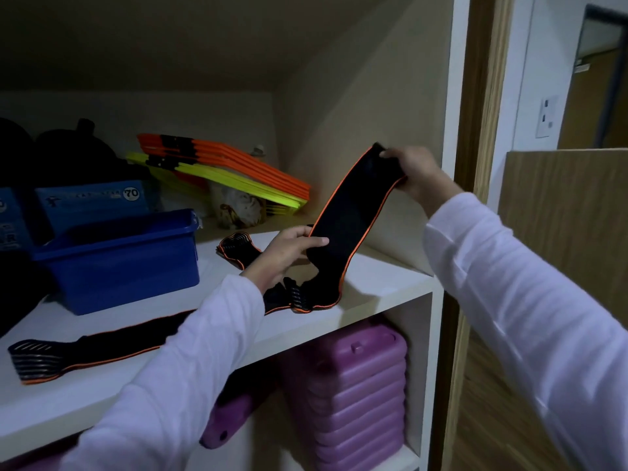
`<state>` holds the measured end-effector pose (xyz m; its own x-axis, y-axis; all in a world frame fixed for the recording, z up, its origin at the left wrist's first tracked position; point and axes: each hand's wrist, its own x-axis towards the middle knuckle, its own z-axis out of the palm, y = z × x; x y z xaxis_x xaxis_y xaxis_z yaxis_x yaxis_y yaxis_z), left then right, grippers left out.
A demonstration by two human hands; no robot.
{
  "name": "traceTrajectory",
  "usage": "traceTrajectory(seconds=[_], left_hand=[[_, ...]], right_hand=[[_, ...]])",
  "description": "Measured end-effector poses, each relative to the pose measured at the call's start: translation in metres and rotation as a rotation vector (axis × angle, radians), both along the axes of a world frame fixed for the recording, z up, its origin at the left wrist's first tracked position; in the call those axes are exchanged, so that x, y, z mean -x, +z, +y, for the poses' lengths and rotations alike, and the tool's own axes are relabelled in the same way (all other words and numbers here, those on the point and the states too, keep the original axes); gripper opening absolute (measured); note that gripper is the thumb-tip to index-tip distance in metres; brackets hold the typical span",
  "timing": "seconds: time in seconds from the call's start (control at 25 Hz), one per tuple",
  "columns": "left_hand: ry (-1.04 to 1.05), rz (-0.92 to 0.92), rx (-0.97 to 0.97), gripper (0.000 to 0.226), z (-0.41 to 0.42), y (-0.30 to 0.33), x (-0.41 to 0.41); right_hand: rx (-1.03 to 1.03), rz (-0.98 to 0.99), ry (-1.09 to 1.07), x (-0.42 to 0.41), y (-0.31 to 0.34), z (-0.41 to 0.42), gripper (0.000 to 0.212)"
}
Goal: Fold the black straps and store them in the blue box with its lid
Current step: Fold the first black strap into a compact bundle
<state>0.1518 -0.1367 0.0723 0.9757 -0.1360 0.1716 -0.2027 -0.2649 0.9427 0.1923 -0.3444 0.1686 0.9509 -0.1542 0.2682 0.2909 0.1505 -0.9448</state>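
While gripped, strap (350, 212) beyond shelf edge (339, 331).

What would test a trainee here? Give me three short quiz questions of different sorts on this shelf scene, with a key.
1. True or false: the blue box on the white shelf has its lid on.
2. Multiple choice: the upper end of the raised black strap is held by: A) the left hand; B) the right hand; C) neither hand.
3. Fill in: a second black strap lies flat near the shelf's front edge, and its trim is coloured ____.

Key: 1 false, the box is open on top; 2 B, the left hand pinches the strap lower down; 3 orange.
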Motion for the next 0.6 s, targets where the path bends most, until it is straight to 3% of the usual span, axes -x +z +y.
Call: traceTrajectory(seconds=[0.2, 0.4, 0.6], left_hand=[[0.027, -0.043, 0.025, 0.009, 0.039, 0.032, 0.019], [0.184, -0.049, -0.168, 0.013, 0.109, 0.045, 0.053], [0.413, -0.047, -0.280, 0.013, 0.181, 0.041, 0.090]], right_hand=[[-0.263, -0.077, -0.011, -0.014, 0.026, -0.014, 0.019], [-0.271, 0.001, 0.049, -0.030, 0.002, 0.025, 0.022], [-0.215, 0.123, 0.124, -0.045, -0.037, 0.081, 0.012]])
